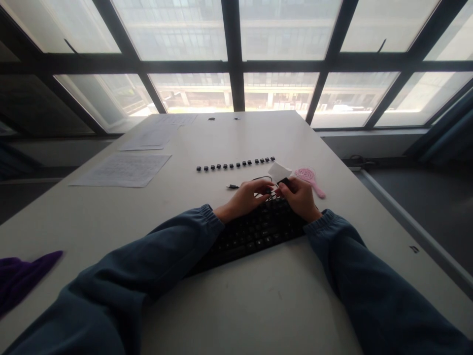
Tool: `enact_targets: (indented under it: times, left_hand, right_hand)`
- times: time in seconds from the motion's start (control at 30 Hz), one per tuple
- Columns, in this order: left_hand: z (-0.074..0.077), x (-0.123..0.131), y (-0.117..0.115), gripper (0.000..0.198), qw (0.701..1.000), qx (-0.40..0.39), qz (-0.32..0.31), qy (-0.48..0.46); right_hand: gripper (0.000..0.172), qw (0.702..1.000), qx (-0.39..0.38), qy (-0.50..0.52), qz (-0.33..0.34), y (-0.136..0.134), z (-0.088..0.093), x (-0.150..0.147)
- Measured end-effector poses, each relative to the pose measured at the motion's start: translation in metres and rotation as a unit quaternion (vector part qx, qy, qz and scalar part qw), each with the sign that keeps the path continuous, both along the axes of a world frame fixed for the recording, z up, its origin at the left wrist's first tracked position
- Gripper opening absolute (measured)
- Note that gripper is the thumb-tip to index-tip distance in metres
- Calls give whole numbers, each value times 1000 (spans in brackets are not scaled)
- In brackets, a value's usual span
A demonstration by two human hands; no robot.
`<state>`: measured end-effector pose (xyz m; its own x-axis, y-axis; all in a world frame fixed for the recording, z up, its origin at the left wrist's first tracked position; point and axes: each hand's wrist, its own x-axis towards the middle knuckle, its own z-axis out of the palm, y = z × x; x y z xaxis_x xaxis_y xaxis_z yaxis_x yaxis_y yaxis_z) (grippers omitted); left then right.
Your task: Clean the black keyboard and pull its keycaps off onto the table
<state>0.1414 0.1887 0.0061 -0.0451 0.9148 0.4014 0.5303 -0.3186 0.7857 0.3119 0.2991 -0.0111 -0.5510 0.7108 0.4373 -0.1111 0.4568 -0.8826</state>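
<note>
A black keyboard (254,229) lies at a slant on the white table under my forearms. Above its far edge, my left hand (254,193) pinches a small black piece, too small to name. My right hand (298,193) is closed on a small dark object (284,182), whose kind I cannot make out. A thin black cable loops around and between the fingers, and its USB plug (232,186) rests on the table to the left. Just behind my hands lie a white paper piece (279,170) and a pink brush (306,174). Beyond them runs a row of black keycaps (231,165).
Printed sheets (121,170) cover part of the table (177,197) at the left. A purple cloth (29,276) lies at the near left edge. A small dark item (414,249) sits near the right edge. Windows stand behind the table.
</note>
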Motion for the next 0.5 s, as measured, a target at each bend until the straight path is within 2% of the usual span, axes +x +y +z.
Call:
enact_targets:
  times: [0.1,0.2,0.37,0.5]
  left_hand:
    - [5,-1,-2,22,998,28,7,60]
    - [5,-2,-3,19,995,37,-1,90]
    - [4,-6,0,25,996,43,74,32]
    - [21,-22,3,30,991,37,130,7]
  right_hand:
    - [28,999,-48,25,-3,2,2,-1]
    - [31,998,-60,29,2,3,3,-2]
    - [32,998,-60,27,-6,4,1,-3]
    - [32,998,-63,20,-8,3,1,-3]
